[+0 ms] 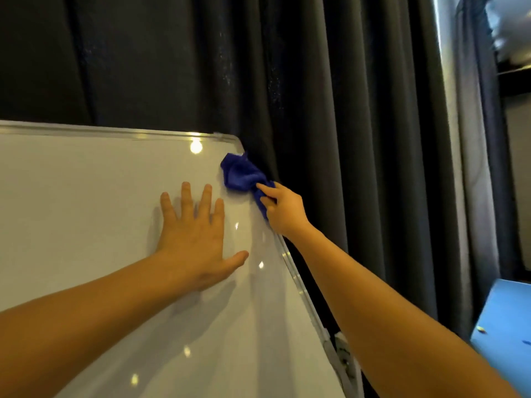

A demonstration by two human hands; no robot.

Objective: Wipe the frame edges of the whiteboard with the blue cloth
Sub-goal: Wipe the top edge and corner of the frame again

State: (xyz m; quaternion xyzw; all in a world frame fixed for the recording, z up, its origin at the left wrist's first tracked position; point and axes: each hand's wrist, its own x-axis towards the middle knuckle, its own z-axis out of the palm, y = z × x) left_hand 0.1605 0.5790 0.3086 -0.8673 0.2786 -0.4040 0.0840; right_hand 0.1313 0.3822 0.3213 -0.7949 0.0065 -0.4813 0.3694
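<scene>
My left grip (192, 239) lies flat on the whiteboard (86, 211); my right grip (283, 209) presses the blue cloth (241, 173) against its right frame edge (296, 275).

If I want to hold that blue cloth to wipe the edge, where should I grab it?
Probably the lower tail of the blue cloth, coming from the right side past the frame. The right hand pinches it there, leaving the bunched top free against the whiteboard edge.

Blue cloth (242, 173) bunched against whiteboard (86, 211) right frame edge (293, 271), near top corner; contact seemingly.
</scene>
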